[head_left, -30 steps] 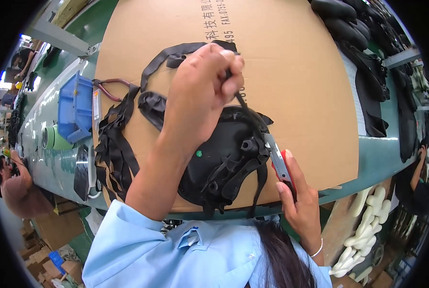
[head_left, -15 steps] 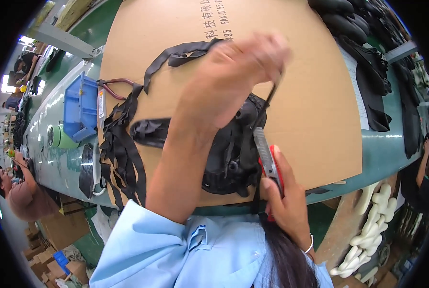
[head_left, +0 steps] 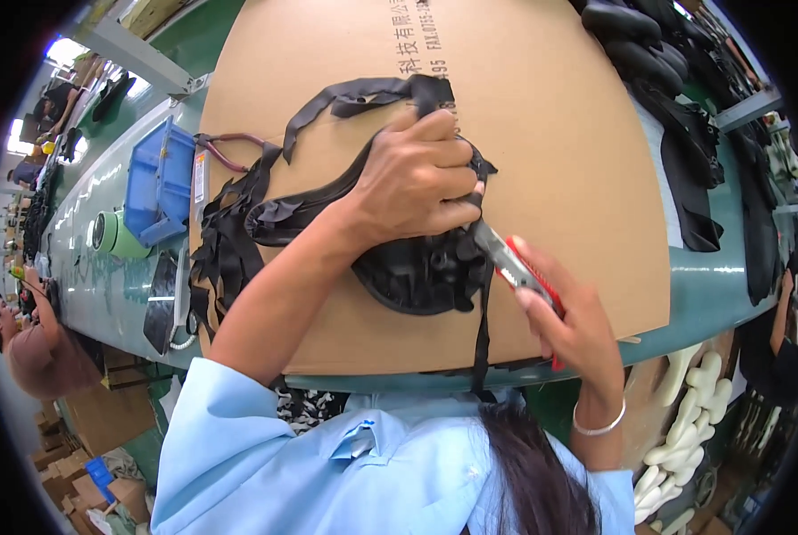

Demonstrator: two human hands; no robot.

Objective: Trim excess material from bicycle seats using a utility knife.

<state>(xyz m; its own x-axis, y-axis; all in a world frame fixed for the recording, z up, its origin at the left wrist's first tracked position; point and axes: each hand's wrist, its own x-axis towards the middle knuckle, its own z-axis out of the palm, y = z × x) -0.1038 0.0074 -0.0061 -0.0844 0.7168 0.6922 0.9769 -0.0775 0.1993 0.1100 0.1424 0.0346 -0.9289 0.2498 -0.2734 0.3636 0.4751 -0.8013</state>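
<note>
A black bicycle saddle lies underside up on a cardboard sheet, its narrow nose toward the left. My left hand is closed at the saddle's far right edge, fingers curled around edge material that they mostly hide. In my right hand is a red and grey utility knife. Its tip meets the saddle's right edge, just below my left fingers; the blade itself is hard to make out. From that edge a thin black strip hangs down toward me.
Black trimmed strips lie heaped at the left, and a longer strip curves beyond the saddle. Pliers with dark red handles rest beside a blue bin. Black saddles are piled far right. A person sits at left.
My left hand has come down from above the saddle to its edge. The saddle has shifted and turned slightly. My right hand has moved right with the knife, which tilts more.
</note>
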